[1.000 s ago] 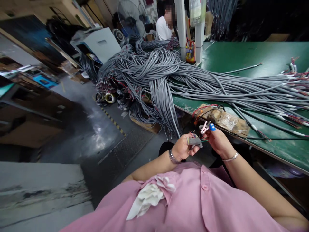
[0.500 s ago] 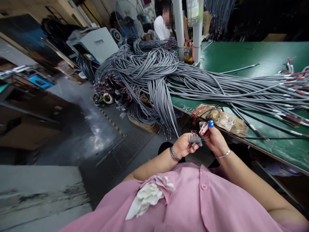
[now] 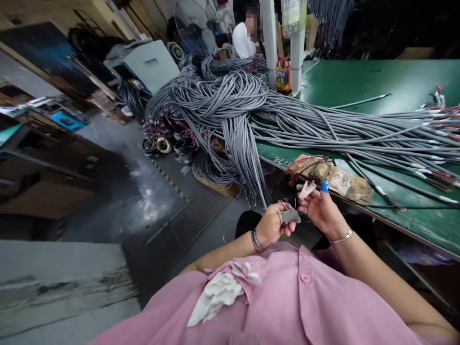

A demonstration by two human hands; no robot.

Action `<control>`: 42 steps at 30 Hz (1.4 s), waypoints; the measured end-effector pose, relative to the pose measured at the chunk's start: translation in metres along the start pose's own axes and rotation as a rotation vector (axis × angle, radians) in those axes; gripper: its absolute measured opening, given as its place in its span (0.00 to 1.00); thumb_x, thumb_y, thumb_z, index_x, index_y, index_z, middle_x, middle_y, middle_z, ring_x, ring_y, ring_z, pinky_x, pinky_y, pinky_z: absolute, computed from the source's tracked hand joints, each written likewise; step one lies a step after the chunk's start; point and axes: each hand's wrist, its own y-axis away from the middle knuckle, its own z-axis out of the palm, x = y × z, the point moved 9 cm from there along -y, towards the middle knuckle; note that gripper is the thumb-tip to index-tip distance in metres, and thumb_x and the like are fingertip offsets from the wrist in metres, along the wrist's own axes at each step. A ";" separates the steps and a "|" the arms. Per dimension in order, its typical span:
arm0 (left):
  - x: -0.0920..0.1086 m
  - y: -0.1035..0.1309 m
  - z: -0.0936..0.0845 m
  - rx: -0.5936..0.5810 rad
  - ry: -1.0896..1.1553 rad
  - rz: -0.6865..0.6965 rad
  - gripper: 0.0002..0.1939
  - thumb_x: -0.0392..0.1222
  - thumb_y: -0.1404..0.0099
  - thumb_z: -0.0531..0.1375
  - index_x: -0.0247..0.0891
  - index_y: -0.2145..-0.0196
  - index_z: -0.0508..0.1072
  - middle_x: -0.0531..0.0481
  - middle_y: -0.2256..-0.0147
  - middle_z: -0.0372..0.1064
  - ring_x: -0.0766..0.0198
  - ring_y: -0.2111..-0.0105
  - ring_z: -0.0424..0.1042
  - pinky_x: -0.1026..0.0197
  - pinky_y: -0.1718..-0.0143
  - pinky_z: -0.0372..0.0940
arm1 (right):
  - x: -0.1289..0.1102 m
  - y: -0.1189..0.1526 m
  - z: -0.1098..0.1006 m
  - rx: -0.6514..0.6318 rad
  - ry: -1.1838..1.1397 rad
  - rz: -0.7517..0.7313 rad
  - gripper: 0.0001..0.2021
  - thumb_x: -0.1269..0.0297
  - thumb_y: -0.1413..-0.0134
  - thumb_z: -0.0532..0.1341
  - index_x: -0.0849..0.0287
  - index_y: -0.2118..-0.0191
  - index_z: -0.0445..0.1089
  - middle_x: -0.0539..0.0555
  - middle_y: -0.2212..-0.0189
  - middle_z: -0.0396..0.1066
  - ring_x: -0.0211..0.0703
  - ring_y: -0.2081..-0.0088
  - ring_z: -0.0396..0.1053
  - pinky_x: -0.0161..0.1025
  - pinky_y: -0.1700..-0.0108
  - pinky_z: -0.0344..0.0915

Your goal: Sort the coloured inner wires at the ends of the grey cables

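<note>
My left hand (image 3: 271, 224) is closed around a bunch of thin coloured wires (image 3: 285, 205), whose ends fan out above the fingers. A grey sleeve-like piece (image 3: 290, 216) lies at its thumb; I cannot tell if it is a thumb cover or a held part. Close by on the right, my right hand (image 3: 325, 215) holds a small pale pink two-armed tool (image 3: 306, 189) in its fingers, the arms spread in a V. A blue cover (image 3: 324, 186) caps the right thumb, which stands off from the tool. The right fingertips are near the wires; contact is unclear.
A green table (image 3: 345, 79) carries a long heap of grey cables (image 3: 309, 120) that spills over its left edge. A taped brown block (image 3: 338, 179) with wires sits at the near edge. Beyond are a white post (image 3: 268, 43), a fan (image 3: 194, 26) and a co-worker (image 3: 244, 40).
The pink tool's arms have spread and its body has turned. My right thumb has lifted away to the right. My left hand has shifted slightly down with the wires. The view has moved a little.
</note>
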 end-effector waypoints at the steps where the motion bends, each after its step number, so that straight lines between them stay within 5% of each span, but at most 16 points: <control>1: 0.003 0.002 0.001 0.022 0.001 0.035 0.14 0.48 0.47 0.63 0.31 0.75 0.70 0.51 0.83 0.67 0.72 0.89 0.60 0.69 0.88 0.49 | -0.002 0.001 0.000 0.014 0.011 -0.019 0.22 0.41 0.49 0.59 0.57 0.66 0.74 0.52 0.71 0.71 0.38 0.71 0.66 0.34 0.70 0.66; 5: 0.011 0.006 0.003 0.114 -0.003 0.130 0.15 0.49 0.46 0.63 0.32 0.75 0.70 0.52 0.83 0.66 0.73 0.88 0.60 0.69 0.87 0.49 | -0.010 0.004 -0.003 0.084 0.103 -0.126 0.13 0.51 0.50 0.65 0.57 0.68 0.73 0.50 0.74 0.69 0.36 0.73 0.64 0.33 0.71 0.64; 10: 0.013 0.004 0.004 0.150 0.008 0.150 0.14 0.48 0.45 0.62 0.33 0.76 0.69 0.52 0.83 0.66 0.73 0.88 0.60 0.68 0.87 0.47 | -0.010 0.001 -0.009 0.145 0.101 -0.216 0.18 0.45 0.50 0.63 0.57 0.68 0.73 0.51 0.73 0.70 0.36 0.73 0.64 0.34 0.71 0.64; 16: 0.010 -0.003 0.004 0.158 0.033 0.124 0.14 0.48 0.46 0.63 0.34 0.76 0.68 0.52 0.83 0.66 0.72 0.88 0.60 0.67 0.87 0.48 | 0.001 -0.011 -0.006 0.108 0.048 -0.091 0.23 0.39 0.56 0.63 0.56 0.66 0.73 0.53 0.69 0.73 0.40 0.71 0.67 0.37 0.70 0.66; 22: 0.004 -0.008 0.005 0.134 0.034 0.099 0.12 0.46 0.46 0.62 0.33 0.76 0.69 0.52 0.83 0.66 0.72 0.88 0.60 0.68 0.87 0.48 | -0.002 -0.013 -0.003 0.155 -0.022 -0.123 0.21 0.42 0.59 0.67 0.56 0.68 0.73 0.51 0.73 0.72 0.37 0.76 0.65 0.36 0.71 0.65; 31: 0.003 0.003 -0.001 0.112 0.020 0.127 0.13 0.47 0.45 0.62 0.33 0.76 0.69 0.52 0.83 0.66 0.72 0.88 0.61 0.68 0.86 0.49 | 0.003 -0.009 -0.008 0.060 0.060 -0.092 0.28 0.32 0.53 0.54 0.54 0.67 0.73 0.54 0.68 0.73 0.41 0.70 0.69 0.38 0.69 0.66; 38: 0.009 0.005 -0.001 0.166 0.068 0.179 0.15 0.50 0.45 0.62 0.34 0.77 0.68 0.52 0.82 0.66 0.73 0.87 0.61 0.68 0.86 0.48 | -0.004 -0.001 -0.004 0.067 0.066 -0.093 0.11 0.53 0.51 0.65 0.55 0.65 0.74 0.50 0.71 0.71 0.37 0.71 0.66 0.34 0.70 0.64; 42: 0.011 0.002 0.001 0.186 0.088 0.193 0.15 0.49 0.44 0.62 0.34 0.75 0.68 0.53 0.82 0.66 0.72 0.87 0.62 0.68 0.86 0.48 | -0.012 0.003 -0.015 0.170 0.189 -0.234 0.12 0.51 0.49 0.64 0.56 0.69 0.73 0.49 0.76 0.68 0.36 0.74 0.63 0.34 0.71 0.63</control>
